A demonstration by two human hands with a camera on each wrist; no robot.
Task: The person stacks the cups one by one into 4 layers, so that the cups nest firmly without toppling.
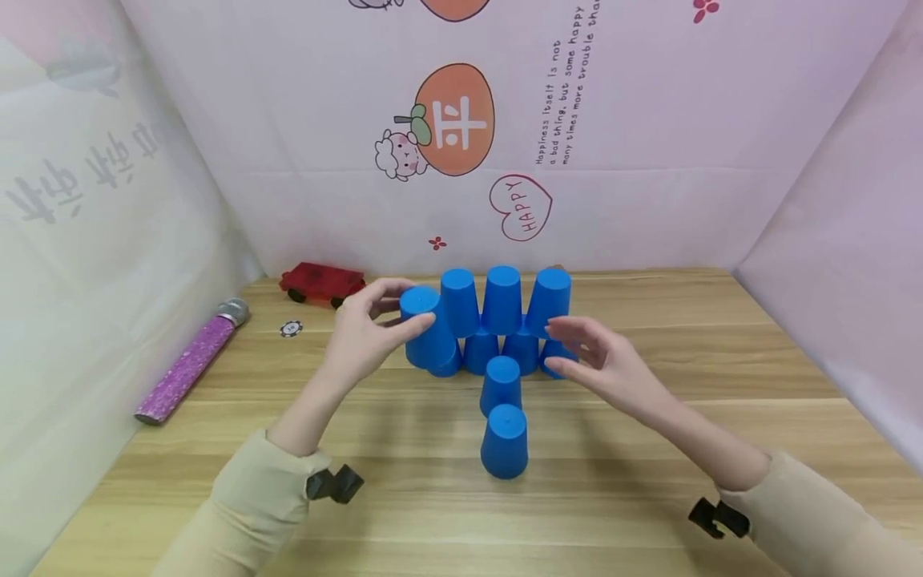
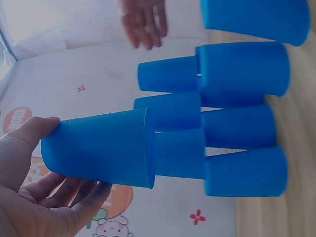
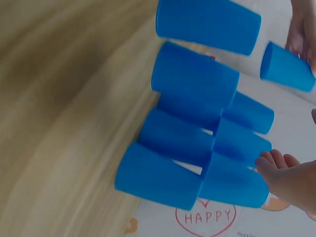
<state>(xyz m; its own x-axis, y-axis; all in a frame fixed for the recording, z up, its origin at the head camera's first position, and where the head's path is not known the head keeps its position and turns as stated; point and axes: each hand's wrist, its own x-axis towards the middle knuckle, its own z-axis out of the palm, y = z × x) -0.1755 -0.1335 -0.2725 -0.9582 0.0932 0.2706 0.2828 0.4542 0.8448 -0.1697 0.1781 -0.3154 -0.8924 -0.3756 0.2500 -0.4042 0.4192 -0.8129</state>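
Note:
My left hand (image 1: pixel 363 335) grips an upside-down blue cup (image 1: pixel 430 346), thumb on one side and fingers on the other. That cup is at the left end of a two-level stack, in front of a lower cup (image 1: pixel 445 367). Three upside-down cups form the upper level, the middle one (image 1: pixel 502 300) between two others. My right hand (image 1: pixel 609 365) is beside the right upper cup (image 1: pixel 550 303), its fingers loosely bent and holding nothing; whether they touch the cup I cannot tell. Two more upside-down cups, a rear one (image 1: pixel 501 387) and a front one (image 1: pixel 505 442), stand before the stack.
A red toy car (image 1: pixel 320 282) and a round chip (image 1: pixel 292 328) lie at the back left. Farther left is a microphone (image 1: pixel 191 361) with a glittery purple handle. Printed white cloth (image 1: pixel 613 216) encloses the wooden table (image 1: pixel 404 505) at the back and sides.

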